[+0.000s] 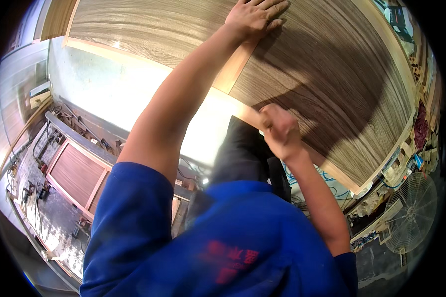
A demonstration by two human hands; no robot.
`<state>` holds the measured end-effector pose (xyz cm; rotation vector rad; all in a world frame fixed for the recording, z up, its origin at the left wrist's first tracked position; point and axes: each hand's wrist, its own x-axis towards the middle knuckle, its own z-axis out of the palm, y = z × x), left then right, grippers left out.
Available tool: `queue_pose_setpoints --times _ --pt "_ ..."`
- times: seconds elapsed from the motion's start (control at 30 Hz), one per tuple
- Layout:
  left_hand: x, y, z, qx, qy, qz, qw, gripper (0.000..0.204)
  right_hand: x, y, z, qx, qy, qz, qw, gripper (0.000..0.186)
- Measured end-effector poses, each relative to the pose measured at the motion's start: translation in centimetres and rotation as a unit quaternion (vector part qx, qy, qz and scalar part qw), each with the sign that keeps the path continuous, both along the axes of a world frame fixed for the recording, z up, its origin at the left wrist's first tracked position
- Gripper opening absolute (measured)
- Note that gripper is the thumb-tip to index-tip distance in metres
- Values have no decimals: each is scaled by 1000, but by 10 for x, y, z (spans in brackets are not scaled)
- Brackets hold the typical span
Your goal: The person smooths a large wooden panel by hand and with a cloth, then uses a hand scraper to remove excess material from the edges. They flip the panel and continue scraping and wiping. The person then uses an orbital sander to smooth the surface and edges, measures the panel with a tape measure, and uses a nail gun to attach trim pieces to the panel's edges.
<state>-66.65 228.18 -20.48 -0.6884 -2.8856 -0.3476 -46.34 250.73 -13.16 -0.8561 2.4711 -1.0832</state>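
A large wood-grain panel [327,74] in a pale wooden frame lies before me. My left hand [256,19] rests on it at the far side, palm down, with its fingers stretched out near the pale crosspiece [235,69]. Closer to my body, my right hand [282,129] is closed at the near rail [327,166] of the frame. Motion smears it slightly, and whatever its fingers grip, if anything, is hidden. A dark shadow falls across the panel beyond the right hand.
Under the panel is a white surface [104,74]. A smaller framed wood panel [79,171] lies at the left among tools and cables. A round wire-guarded fan [410,213] stands at the right, near wood scraps [396,171].
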Motion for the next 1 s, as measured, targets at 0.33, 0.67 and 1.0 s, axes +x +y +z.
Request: queue_pose_setpoints --times 0.33,0.67,1.0 --pt "2 -1 -5 3 0 1 1000 63 5 0 -6 -37 -59 -37 997 29" --pt "2 -1 -9 -7 -5 8 1000 62 7 -4 3 29 -19 -6 999 11" --pt "2 11 -1 -27 14 34 999 60 0 7 17 -52 -57 -38 996 15"
